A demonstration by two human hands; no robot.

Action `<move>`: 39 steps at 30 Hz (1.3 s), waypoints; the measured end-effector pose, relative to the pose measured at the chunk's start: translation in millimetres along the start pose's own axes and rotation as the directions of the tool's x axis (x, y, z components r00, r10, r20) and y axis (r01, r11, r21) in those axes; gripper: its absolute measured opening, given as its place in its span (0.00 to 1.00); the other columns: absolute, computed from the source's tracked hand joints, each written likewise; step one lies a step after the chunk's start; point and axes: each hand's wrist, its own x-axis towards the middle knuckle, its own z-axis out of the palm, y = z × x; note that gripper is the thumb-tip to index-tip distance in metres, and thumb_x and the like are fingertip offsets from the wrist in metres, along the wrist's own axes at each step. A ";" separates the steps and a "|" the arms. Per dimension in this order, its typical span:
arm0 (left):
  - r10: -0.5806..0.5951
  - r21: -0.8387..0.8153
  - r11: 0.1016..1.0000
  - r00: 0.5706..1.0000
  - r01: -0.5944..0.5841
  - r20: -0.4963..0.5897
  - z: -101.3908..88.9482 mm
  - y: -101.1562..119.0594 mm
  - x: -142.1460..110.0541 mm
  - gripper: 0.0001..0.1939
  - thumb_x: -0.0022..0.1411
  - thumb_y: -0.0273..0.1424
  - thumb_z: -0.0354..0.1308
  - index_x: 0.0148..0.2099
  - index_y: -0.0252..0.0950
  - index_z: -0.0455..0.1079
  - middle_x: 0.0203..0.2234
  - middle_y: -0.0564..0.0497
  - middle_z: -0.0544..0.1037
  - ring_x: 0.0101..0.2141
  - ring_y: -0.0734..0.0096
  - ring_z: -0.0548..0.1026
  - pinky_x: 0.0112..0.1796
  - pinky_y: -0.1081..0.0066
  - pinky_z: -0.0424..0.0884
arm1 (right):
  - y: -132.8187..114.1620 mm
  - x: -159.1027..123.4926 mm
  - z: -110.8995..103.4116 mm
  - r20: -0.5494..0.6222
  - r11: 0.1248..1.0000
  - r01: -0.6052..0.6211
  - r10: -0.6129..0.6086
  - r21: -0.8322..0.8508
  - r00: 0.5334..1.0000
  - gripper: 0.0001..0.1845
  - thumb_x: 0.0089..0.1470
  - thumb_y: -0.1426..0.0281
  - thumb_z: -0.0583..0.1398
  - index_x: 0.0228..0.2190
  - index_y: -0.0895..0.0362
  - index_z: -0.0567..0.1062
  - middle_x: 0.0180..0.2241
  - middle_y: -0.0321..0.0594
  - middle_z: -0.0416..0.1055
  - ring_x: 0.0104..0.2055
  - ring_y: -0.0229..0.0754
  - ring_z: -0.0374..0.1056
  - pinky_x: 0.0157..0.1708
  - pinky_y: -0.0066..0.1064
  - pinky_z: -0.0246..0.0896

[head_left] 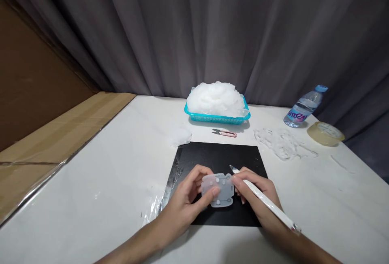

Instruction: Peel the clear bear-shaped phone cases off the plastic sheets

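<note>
My left hand point(188, 197) and my right hand point(258, 193) together hold a small translucent white plastic part point(219, 189) with round holes, just above a black mat point(219, 156). The left thumb presses on the part's face, with the fingers curled behind it. A white craft knife point(267, 203) also lies in my right hand along the fingers, its blade tip point(233, 169) pointing up and away from me past the part.
A turquoise basket point(217, 116) heaped with white translucent pieces stands behind the mat. Pink thread snips point(225, 133) lie in front of it. Clear plastic scraps point(284, 144), a water bottle point(304, 108) and a tape roll point(325, 133) sit at right. Cardboard point(60, 126) borders the table's left.
</note>
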 end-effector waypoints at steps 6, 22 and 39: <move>0.038 0.091 0.995 0.999 -0.036 -0.022 -1.4 -0.9 0.1 0.10 0.73 0.40 0.61 0.45 0.40 0.68 0.36 0.54 0.71 0.37 0.72 0.70 0.38 0.72 0.65 | -4.1 -2.0 2.5 -0.016 0.991 0.117 -0.119 -0.070 0.993 0.13 0.66 0.63 0.63 0.31 0.55 0.81 0.29 0.35 0.70 0.30 0.37 0.66 0.30 0.28 0.59; 0.133 0.533 0.840 0.991 -0.103 -0.017 -21.6 -8.2 11.4 0.10 0.75 0.41 0.56 0.44 0.42 0.72 0.34 0.54 0.76 0.35 0.69 0.74 0.38 0.73 0.67 | 35.4 12.7 8.2 0.073 0.799 0.414 -0.427 -0.436 0.901 0.11 0.70 0.72 0.56 0.43 0.53 0.79 0.34 0.39 0.72 0.36 0.42 0.72 0.37 0.31 0.68; 0.500 0.680 0.727 0.751 -0.094 -0.432 -95.4 125.0 262.4 0.15 0.72 0.38 0.62 0.53 0.33 0.74 0.48 0.45 0.79 0.46 0.60 0.79 0.49 0.54 0.77 | 76.3 36.7 20.9 0.138 0.443 0.551 -0.678 -0.707 0.722 0.13 0.61 0.79 0.55 0.41 0.52 0.75 0.33 0.41 0.75 0.32 0.48 0.76 0.33 0.37 0.76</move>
